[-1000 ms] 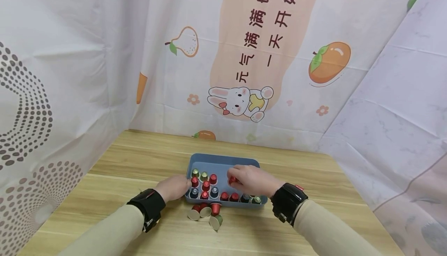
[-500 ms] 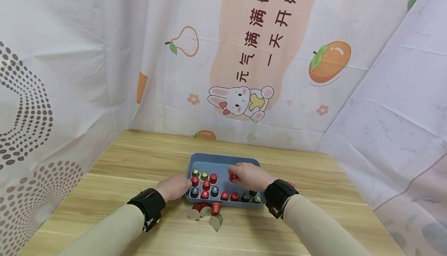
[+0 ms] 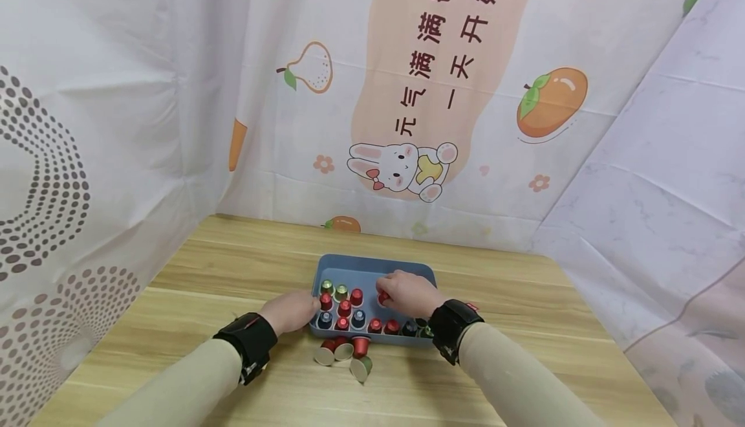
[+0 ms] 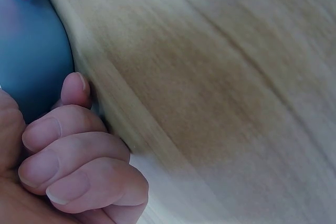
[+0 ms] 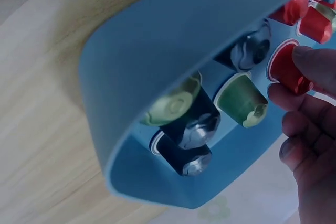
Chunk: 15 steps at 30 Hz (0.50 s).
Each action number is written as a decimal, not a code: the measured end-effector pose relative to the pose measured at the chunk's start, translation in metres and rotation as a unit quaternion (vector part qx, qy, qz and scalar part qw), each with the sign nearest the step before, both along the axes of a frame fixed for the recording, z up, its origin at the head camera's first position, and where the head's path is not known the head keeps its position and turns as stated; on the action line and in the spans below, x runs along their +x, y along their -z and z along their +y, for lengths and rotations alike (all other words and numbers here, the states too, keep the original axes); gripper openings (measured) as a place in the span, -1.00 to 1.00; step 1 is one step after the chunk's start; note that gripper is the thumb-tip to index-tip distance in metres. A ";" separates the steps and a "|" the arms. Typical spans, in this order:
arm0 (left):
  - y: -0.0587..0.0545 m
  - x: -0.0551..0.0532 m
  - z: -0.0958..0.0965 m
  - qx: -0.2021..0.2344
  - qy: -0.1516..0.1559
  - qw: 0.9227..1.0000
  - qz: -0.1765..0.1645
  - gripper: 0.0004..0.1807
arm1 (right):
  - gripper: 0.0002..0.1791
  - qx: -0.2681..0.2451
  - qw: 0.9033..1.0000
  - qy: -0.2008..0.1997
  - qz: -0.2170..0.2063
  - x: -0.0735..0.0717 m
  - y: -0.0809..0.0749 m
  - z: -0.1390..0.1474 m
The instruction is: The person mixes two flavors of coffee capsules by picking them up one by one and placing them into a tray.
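Note:
A blue tray (image 3: 361, 278) on the wooden table holds red, green and dark blue coffee capsules. My right hand (image 3: 409, 293) reaches into it, pinching a red capsule (image 5: 286, 66) between thumb and finger. That capsule is low over the tray floor; whether it touches the floor I cannot tell. At the left end, my left hand (image 3: 289, 310) has its fingers curled against the tray's edge and grips it there. Beside the red capsule stand a green capsule (image 5: 241, 100) and dark ones (image 5: 184, 153) in the right wrist view.
Several loose capsules lie on the table just in front of the tray, including a green one (image 3: 361, 369) on its side and a red one (image 3: 361, 347). Printed curtains (image 3: 291, 123) hang behind and at both sides of the table (image 3: 233, 246).
My right hand and forearm have shifted a little left, carrying the pinched red capsule toward the capsules at the tray's left side. My left hand stays on the tray's edge.

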<state>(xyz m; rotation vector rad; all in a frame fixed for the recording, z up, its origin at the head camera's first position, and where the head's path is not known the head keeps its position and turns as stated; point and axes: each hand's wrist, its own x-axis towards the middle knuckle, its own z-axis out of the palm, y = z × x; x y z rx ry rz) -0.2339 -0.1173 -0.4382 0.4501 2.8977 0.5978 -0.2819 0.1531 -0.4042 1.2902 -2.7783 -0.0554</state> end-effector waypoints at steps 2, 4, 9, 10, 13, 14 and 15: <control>0.000 0.000 0.000 -0.012 0.009 1.000 0.008 -0.73 | -0.85 0.005 1.000 0.009 0.004 -0.001 0.002 -0.001; 0.001 -0.001 0.000 -0.033 0.032 0.999 0.026 -0.75 | -0.85 0.006 1.000 0.017 0.005 -0.001 0.003 -0.002; 0.002 0.000 -0.001 -0.027 0.033 0.999 0.025 -0.72 | -0.84 0.014 0.999 0.031 0.005 -0.003 0.007 -0.004; 0.002 0.001 -0.001 -0.025 0.031 0.999 0.023 -0.72 | -0.84 0.017 0.999 0.033 0.005 -0.003 0.008 -0.004; 0.002 0.001 -0.001 -0.026 0.034 0.999 0.025 -0.72 | -0.84 0.023 0.999 0.040 0.005 -0.004 0.010 -0.006; 0.002 0.001 -0.001 -0.030 0.040 0.998 0.030 -0.73 | -0.85 0.023 0.999 0.042 0.004 -0.004 0.011 -0.006; 0.002 0.001 -0.001 -0.034 0.045 0.998 0.034 -0.74 | -0.86 0.026 0.999 0.045 0.004 -0.004 0.011 -0.007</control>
